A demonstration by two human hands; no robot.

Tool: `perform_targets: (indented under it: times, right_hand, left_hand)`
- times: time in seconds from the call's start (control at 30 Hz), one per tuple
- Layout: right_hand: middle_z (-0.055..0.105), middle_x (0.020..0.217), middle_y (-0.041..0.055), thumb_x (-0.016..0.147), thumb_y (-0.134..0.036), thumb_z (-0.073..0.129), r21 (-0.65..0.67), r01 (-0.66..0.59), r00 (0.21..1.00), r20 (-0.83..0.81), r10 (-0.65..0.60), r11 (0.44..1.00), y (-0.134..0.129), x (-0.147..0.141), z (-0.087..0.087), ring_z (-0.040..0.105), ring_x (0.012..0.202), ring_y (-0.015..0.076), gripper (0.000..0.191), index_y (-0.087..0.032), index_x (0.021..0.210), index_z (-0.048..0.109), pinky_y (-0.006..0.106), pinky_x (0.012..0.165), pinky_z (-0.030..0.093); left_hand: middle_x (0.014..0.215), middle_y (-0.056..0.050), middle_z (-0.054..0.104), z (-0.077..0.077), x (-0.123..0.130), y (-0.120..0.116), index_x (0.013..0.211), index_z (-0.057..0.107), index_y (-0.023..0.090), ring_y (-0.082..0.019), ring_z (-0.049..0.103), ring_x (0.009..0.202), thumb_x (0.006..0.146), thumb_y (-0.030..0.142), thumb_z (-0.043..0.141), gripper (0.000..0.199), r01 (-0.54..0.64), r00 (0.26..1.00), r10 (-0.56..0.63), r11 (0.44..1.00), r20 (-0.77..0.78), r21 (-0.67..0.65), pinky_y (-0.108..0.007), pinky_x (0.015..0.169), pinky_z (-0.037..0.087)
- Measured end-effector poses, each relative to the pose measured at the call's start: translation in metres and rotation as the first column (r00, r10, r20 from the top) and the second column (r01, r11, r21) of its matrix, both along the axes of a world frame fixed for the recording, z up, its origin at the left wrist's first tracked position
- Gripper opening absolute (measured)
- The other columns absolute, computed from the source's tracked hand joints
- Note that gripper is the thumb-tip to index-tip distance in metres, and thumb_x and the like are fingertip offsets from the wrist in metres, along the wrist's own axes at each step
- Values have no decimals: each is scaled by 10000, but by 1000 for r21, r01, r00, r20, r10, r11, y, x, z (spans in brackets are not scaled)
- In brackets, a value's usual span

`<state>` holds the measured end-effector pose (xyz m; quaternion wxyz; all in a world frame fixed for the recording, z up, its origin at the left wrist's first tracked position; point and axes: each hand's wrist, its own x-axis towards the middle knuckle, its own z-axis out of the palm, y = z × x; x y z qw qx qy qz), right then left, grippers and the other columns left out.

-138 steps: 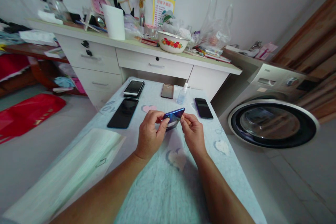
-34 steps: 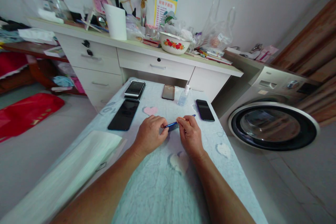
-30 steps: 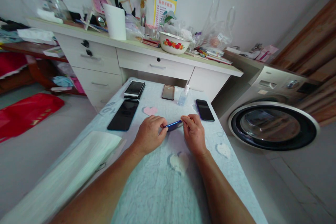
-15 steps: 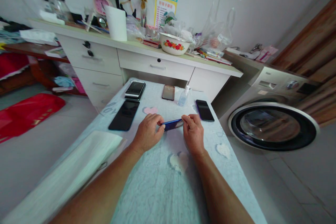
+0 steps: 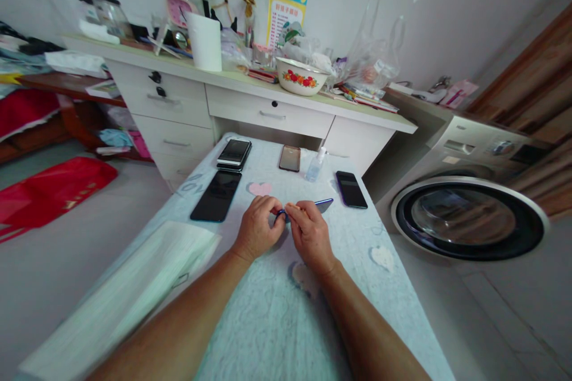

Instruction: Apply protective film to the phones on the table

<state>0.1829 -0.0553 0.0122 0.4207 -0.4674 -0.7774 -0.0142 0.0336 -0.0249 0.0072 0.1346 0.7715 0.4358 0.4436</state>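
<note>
Above the table, a thin blue phone [image 5: 324, 205] is held tilted, its far end poking out to the right behind my right hand. My left hand [image 5: 261, 227] pinches its left end between thumb and fingers. Closed beside it, my right hand [image 5: 311, 238] has its fingertips at that same left end and covers the middle of the phone. A large black phone [image 5: 217, 196] lies to the left of my hands, with a stack of phones [image 5: 234, 153] behind it. To the right lies another dark phone [image 5: 351, 189].
A clear spray bottle [image 5: 316, 165] and a brownish phone case [image 5: 290, 158] stand and lie beyond my hands. Folded pale cloth [image 5: 134, 286] runs along the table's left edge. Behind are a white desk [image 5: 272, 114] with a flowered bowl [image 5: 302, 76], and a washing machine [image 5: 465, 149] at right.
My right hand has moved left along the phone, from its right end to near my left hand, so the right end now sticks out. The view has shifted slightly.
</note>
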Motion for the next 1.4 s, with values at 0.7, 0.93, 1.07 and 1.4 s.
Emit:
perform_targets:
  times: [0.7, 0.93, 1.07, 1.4]
  right_hand:
    - [575, 927, 73, 926, -171, 466, 34, 236, 971, -33, -235, 971, 12, 49, -4, 571, 832, 162, 249, -182, 1025, 694, 289, 770, 493]
    - [551, 898, 62, 926, -230, 468, 68, 405, 914, -65, -401, 912, 19, 68, -8, 556, 752, 152, 250, -182, 975, 709, 287, 713, 481]
    - [544, 873, 58, 926, -257, 469, 75, 459, 888, -70, -454, 885, 21, 71, -10, 552, 750, 156, 255, -189, 962, 711, 285, 705, 481]
    - [534, 872, 52, 914, -193, 449, 69, 404, 914, -76, -399, 912, 19, 62, -10, 539, 748, 150, 253, -179, 965, 697, 279, 703, 464]
  left_hand:
    - [741, -10, 560, -3, 0, 3, 736, 493, 207, -201, 535, 784, 731, 133, 564, 104, -33, 999, 32, 998, 16, 53, -324, 715, 427]
    - [737, -8, 558, -1, -1, 2, 739, 492, 207, -194, 536, 773, 743, 130, 561, 104, -25, 999, 23, 997, 23, 66, -322, 720, 427]
    - [740, -9, 564, -2, -1, 2, 748, 496, 207, -196, 540, 772, 747, 136, 565, 99, -25, 1000, 23, 997, 19, 72, -324, 719, 430]
    - [752, -12, 565, -4, -2, 3, 764, 502, 208, -200, 543, 787, 753, 134, 567, 99, -28, 999, 27, 998, 17, 64, -329, 730, 434]
